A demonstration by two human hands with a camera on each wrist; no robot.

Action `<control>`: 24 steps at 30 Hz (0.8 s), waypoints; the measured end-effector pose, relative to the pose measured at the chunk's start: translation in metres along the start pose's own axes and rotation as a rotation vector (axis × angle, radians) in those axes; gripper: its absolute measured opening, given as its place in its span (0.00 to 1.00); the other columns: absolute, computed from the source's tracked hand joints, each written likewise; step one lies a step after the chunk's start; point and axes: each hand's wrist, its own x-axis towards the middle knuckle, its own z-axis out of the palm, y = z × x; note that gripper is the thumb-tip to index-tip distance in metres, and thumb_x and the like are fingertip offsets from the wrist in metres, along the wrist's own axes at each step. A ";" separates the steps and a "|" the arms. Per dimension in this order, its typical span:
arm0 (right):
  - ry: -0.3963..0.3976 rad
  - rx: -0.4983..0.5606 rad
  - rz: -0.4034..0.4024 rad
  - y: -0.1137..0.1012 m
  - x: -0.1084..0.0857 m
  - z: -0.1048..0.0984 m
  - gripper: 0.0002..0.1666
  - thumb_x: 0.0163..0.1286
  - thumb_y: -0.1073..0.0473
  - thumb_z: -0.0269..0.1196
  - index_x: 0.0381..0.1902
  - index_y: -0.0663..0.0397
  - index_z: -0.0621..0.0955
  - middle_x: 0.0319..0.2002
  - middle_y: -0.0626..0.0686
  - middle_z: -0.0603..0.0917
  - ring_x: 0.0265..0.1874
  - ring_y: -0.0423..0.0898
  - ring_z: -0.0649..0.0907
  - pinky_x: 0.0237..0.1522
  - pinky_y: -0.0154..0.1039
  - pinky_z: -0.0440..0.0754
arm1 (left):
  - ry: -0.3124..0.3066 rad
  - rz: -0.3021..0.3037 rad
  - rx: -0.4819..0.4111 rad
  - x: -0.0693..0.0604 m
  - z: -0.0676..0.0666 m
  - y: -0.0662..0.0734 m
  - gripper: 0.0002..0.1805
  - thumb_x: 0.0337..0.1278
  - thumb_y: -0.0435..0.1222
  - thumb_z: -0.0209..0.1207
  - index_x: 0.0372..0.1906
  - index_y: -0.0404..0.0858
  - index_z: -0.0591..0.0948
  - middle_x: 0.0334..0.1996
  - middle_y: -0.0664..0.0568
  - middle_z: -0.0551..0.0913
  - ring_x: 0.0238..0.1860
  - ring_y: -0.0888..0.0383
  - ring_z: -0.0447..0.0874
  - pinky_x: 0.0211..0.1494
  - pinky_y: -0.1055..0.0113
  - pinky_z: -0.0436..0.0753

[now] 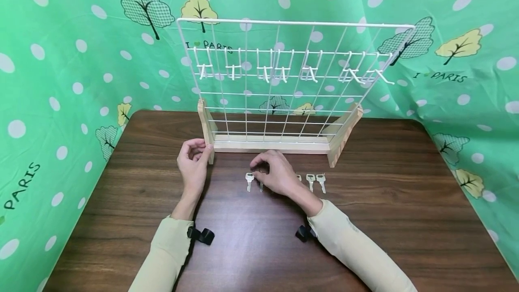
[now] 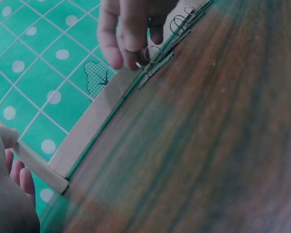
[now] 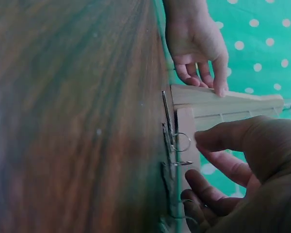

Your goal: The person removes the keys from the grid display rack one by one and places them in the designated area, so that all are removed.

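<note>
My left hand (image 1: 192,166) grips the left wooden leg (image 1: 206,123) of a white wire grid rack, its thumb against the wood. In the right wrist view the left hand's fingers (image 3: 203,73) curl behind that leg. My right hand (image 1: 277,175) hovers over a row of small metal keys, fingers bent and thumb apart from them. Left of it lies a silver key (image 1: 249,183); more keys (image 1: 310,181) show to its right, and others are partly hidden beneath. Upright key rings (image 3: 183,141) stand beside the right fingertips, and nothing is visibly pinched.
Several white hooks (image 1: 283,74) hang across the upper grid, projecting forward. A wooden crossbar (image 1: 271,148) joins the rack's two legs, the right leg (image 1: 344,136) angling outward. Beneath is a dark wood table (image 1: 389,220); a green patterned curtain (image 1: 73,80) surrounds it.
</note>
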 end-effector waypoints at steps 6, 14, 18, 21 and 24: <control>0.034 0.033 0.033 -0.027 -0.008 -0.014 0.14 0.67 0.67 0.73 0.48 0.50 0.91 0.53 0.53 0.88 0.61 0.58 0.83 0.69 0.60 0.78 | 0.016 0.028 -0.014 0.002 -0.002 0.000 0.15 0.64 0.21 0.72 0.51 0.18 0.81 0.40 0.55 0.86 0.40 0.62 0.84 0.43 0.75 0.81; 0.108 0.045 -0.014 -0.035 -0.032 -0.032 0.16 0.67 0.67 0.74 0.51 0.49 0.91 0.52 0.52 0.89 0.59 0.55 0.83 0.63 0.58 0.80 | 0.036 0.061 -0.021 0.003 0.000 0.000 0.14 0.69 0.24 0.70 0.50 0.18 0.81 0.40 0.57 0.86 0.40 0.62 0.83 0.42 0.75 0.81; 0.137 0.052 -0.021 -0.034 -0.044 -0.047 0.17 0.69 0.68 0.74 0.54 0.49 0.91 0.54 0.51 0.89 0.62 0.55 0.83 0.66 0.59 0.80 | 0.051 0.062 -0.024 0.002 0.003 0.003 0.13 0.71 0.25 0.68 0.50 0.17 0.81 0.39 0.57 0.85 0.40 0.64 0.83 0.42 0.76 0.80; 0.159 0.060 -0.021 -0.031 -0.053 -0.058 0.18 0.71 0.67 0.74 0.57 0.50 0.90 0.56 0.50 0.89 0.64 0.54 0.83 0.67 0.57 0.79 | 0.083 0.066 -0.004 0.001 0.006 0.008 0.09 0.73 0.25 0.66 0.48 0.19 0.82 0.39 0.58 0.84 0.40 0.64 0.83 0.42 0.77 0.79; 0.178 0.053 -0.019 -0.026 -0.063 -0.068 0.21 0.72 0.67 0.74 0.61 0.50 0.89 0.61 0.50 0.89 0.67 0.53 0.82 0.70 0.55 0.77 | 0.112 0.073 0.033 0.001 0.006 0.016 0.05 0.73 0.24 0.65 0.47 0.23 0.84 0.39 0.58 0.84 0.40 0.63 0.83 0.42 0.77 0.79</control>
